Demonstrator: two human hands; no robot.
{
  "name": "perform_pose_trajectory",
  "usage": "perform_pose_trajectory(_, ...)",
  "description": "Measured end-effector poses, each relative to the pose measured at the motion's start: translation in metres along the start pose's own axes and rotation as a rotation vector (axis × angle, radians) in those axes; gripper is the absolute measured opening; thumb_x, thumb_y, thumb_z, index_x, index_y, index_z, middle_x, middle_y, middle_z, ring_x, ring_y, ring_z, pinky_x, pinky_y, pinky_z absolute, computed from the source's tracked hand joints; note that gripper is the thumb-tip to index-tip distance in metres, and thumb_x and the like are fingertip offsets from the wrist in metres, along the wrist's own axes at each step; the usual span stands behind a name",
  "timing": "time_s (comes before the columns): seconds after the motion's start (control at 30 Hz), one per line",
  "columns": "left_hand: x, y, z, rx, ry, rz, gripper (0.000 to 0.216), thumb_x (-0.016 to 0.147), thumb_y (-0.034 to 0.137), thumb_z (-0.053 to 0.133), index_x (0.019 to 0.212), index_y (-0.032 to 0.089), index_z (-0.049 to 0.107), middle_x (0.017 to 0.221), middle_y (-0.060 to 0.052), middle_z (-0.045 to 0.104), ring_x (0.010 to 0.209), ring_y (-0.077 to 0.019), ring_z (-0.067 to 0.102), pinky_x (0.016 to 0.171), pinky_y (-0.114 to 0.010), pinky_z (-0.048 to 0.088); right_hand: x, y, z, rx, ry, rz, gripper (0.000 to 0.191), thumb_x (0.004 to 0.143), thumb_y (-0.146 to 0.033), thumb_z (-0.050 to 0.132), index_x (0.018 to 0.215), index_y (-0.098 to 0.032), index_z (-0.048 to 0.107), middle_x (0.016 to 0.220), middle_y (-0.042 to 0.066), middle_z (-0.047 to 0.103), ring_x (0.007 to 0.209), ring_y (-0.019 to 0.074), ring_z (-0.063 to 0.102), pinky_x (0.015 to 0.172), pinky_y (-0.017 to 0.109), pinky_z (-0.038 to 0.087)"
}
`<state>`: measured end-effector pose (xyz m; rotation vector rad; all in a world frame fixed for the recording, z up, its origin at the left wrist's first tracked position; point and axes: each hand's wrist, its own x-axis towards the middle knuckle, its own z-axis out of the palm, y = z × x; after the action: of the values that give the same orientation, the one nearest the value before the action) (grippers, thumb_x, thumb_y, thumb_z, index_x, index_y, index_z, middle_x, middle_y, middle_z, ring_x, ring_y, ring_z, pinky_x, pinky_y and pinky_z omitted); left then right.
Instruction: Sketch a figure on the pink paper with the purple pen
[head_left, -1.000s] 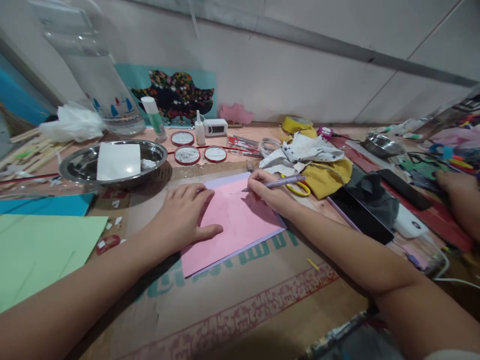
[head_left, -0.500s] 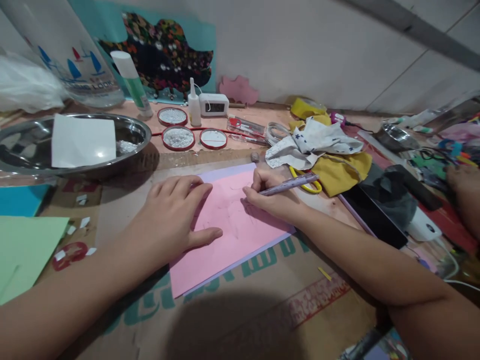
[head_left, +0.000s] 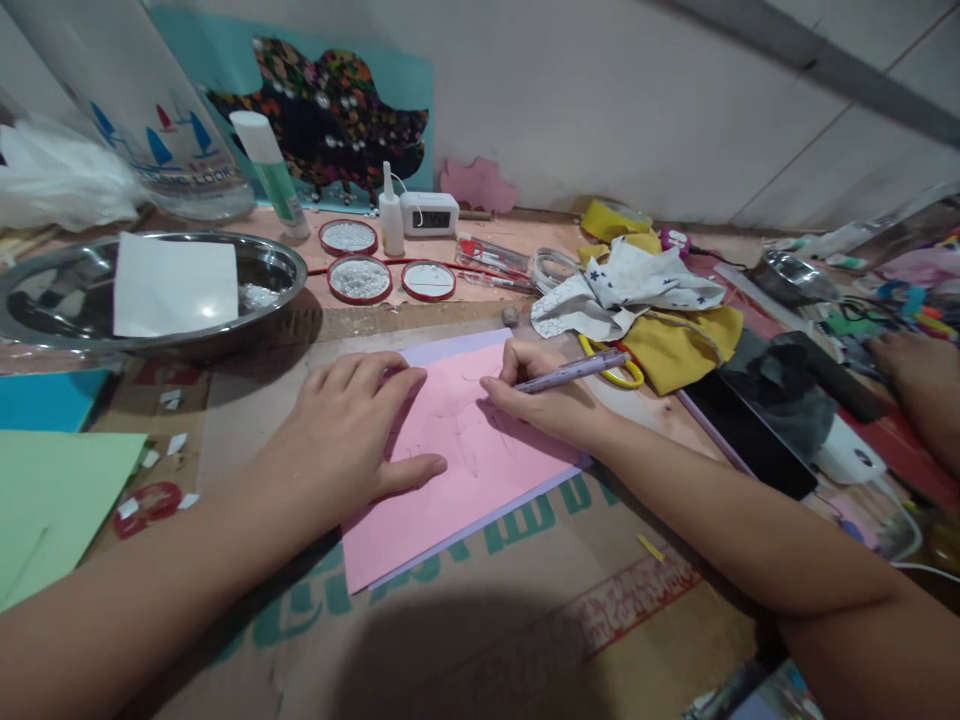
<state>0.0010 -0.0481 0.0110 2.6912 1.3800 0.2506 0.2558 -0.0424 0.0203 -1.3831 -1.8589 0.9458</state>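
A pink sheet of paper point(head_left: 457, 470) lies on a lavender sheet on brown cardboard point(head_left: 465, 620). My left hand point(head_left: 349, 440) rests flat on the pink sheet's left part, fingers stretched out and holding it down. My right hand point(head_left: 544, 395) is closed on a purple pen point(head_left: 577, 368), whose tip touches the pink sheet near its upper middle. Faint pencil-like lines show on the paper between my hands.
A steel bowl point(head_left: 277, 265) with a white card stands at the back left. Three red-rimmed lids point(head_left: 360, 278) of white beads, a glue stick point(head_left: 268, 170), a glue bottle point(head_left: 390, 215), yellow scissors point(head_left: 611, 375) and cloth point(head_left: 630, 290) lie behind. Another person's hand point(head_left: 915, 365) rests far right. Green paper point(head_left: 45, 500) lies left.
The view has dipped and come closer to the paper. My right hand has shifted the pen a little across the pink sheet; my left hand stays flat in place.
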Motion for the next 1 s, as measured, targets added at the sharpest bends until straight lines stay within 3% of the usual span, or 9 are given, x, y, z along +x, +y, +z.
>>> perform_pose_trajectory(0.63, 0.0009, 0.0009, -0.0005, 0.011, -0.023, -0.016, 0.083, 0.08, 0.069, 0.072, 0.145, 0.017, 0.062, 0.146, -0.02, 0.058, 0.133, -0.0451, 0.052, 0.109, -0.059, 0.042, 0.0028, 0.0043, 0.0, -0.087, 0.066, -0.032, 0.03, 0.083, -0.03, 0.061, 0.067, -0.025, 0.036, 0.061, -0.006, 0.041, 0.056, 0.0121, 0.037, 0.054, 0.028, 0.027)
perform_pose_trajectory(1.0, 0.0003, -0.0001, 0.0003, 0.002, -0.016, -0.009, 0.083, 0.08, 0.069, 0.071, 0.145, 0.017, 0.062, 0.145, -0.02, 0.058, 0.133, -0.045, 0.051, 0.11, -0.059, 0.041, 0.0018, 0.0014, 0.0002, -0.07, 0.05, -0.015, 0.032, 0.084, -0.034, 0.062, 0.068, -0.026, 0.037, 0.06, -0.007, 0.042, 0.054, 0.0119, 0.037, 0.053, 0.028, 0.027)
